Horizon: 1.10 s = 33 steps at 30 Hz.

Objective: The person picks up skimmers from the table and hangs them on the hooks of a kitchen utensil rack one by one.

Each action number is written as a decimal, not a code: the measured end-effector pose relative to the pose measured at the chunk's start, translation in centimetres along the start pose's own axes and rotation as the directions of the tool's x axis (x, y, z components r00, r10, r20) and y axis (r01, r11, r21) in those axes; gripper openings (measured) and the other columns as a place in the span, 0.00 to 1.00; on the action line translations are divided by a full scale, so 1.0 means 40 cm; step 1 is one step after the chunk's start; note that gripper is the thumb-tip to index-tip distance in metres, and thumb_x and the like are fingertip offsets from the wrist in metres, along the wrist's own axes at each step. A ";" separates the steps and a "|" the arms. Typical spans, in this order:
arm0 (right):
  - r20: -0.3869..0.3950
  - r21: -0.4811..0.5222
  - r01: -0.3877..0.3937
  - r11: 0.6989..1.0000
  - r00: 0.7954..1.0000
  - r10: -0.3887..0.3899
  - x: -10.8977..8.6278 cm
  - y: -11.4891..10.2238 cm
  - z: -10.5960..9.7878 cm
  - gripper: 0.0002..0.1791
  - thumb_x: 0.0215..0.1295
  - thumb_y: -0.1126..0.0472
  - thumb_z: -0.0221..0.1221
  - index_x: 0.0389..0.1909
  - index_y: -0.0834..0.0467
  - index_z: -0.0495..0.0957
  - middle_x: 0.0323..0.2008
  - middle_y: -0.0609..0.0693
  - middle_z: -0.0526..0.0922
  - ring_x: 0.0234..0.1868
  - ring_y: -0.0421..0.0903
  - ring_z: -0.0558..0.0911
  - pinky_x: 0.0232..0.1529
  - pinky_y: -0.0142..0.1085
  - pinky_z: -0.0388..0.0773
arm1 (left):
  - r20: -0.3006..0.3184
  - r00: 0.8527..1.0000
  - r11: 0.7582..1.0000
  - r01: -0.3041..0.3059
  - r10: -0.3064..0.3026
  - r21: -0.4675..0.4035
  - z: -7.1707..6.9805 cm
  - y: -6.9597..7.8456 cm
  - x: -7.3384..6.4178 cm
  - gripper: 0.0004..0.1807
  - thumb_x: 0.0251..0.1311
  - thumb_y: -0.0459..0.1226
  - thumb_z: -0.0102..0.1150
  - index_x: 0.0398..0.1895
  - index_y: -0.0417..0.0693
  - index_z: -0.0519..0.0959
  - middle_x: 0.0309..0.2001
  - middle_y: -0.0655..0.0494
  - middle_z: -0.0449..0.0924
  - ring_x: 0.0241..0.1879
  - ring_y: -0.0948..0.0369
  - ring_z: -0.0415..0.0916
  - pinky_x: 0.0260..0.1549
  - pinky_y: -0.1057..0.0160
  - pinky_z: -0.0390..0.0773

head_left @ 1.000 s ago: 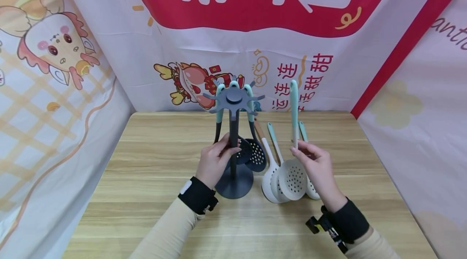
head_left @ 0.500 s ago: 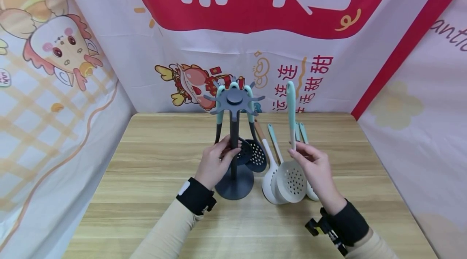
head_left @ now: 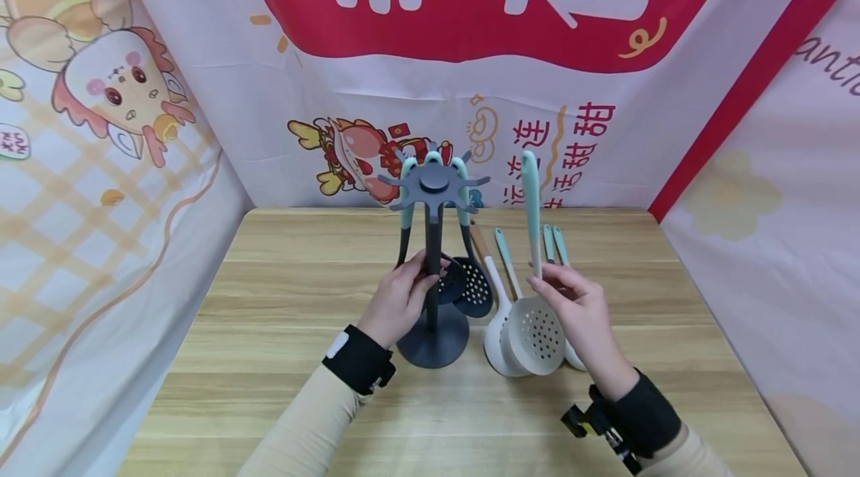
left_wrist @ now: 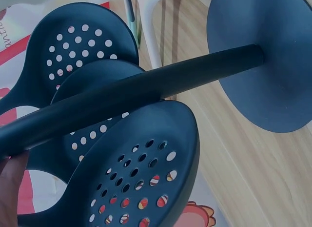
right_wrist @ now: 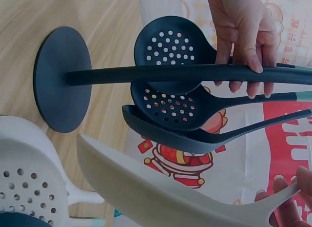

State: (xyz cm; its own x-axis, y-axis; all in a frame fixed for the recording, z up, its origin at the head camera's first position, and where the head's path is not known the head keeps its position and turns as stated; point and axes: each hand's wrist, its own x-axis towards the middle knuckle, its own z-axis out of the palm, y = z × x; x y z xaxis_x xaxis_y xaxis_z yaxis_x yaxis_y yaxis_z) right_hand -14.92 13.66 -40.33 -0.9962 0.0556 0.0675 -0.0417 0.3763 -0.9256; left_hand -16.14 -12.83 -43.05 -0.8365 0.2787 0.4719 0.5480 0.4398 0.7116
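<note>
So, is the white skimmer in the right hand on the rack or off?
Off: the right hand holds the white skimmer, its mint handle apart from the hooks of the utensil rack.

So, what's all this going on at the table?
A person's left hand grips the post of a dark stand, where three dark skimmers hang. The right hand pinches a pale skimmer by its handle, beside the stand and not hung on it. More utensils lie on the table.
</note>
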 end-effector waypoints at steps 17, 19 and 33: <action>0.011 0.031 0.034 0.999 0.999 -0.034 -0.014 -0.021 0.003 0.15 0.67 0.63 0.63 0.53 0.63 0.82 0.45 0.55 0.84 0.40 0.36 0.81 0.43 0.28 0.81 | -0.086 0.996 0.997 -0.017 0.024 0.081 0.011 -0.003 -0.007 0.17 0.69 0.30 0.54 0.59 0.39 0.77 0.45 0.47 0.87 0.47 0.55 0.86 0.47 0.60 0.85; 0.016 0.031 0.043 0.999 0.999 -0.044 -0.015 -0.022 0.003 0.15 0.67 0.63 0.63 0.53 0.63 0.82 0.45 0.55 0.84 0.40 0.37 0.81 0.43 0.28 0.81 | -0.094 0.995 0.997 -0.014 0.021 0.076 0.012 -0.002 -0.007 0.16 0.69 0.30 0.54 0.59 0.39 0.77 0.45 0.47 0.87 0.47 0.55 0.86 0.47 0.60 0.85; 0.019 0.063 0.102 0.993 0.995 -0.103 -0.018 -0.028 0.012 0.14 0.65 0.66 0.64 0.50 0.64 0.83 0.43 0.56 0.86 0.38 0.37 0.81 0.41 0.27 0.81 | -0.149 0.988 0.998 -0.021 0.030 0.057 0.024 -0.002 -0.005 0.16 0.67 0.30 0.57 0.57 0.37 0.78 0.43 0.44 0.87 0.43 0.55 0.87 0.44 0.58 0.86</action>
State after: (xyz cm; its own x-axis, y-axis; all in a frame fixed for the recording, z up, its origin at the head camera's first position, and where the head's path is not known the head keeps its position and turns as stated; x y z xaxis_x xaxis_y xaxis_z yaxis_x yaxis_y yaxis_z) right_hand -14.19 12.76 -39.53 -0.9879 -0.0010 0.1553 -0.1474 0.3214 -0.9354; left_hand -16.03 -12.11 -43.72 -0.8092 0.1616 0.5648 0.5643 0.4813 0.6708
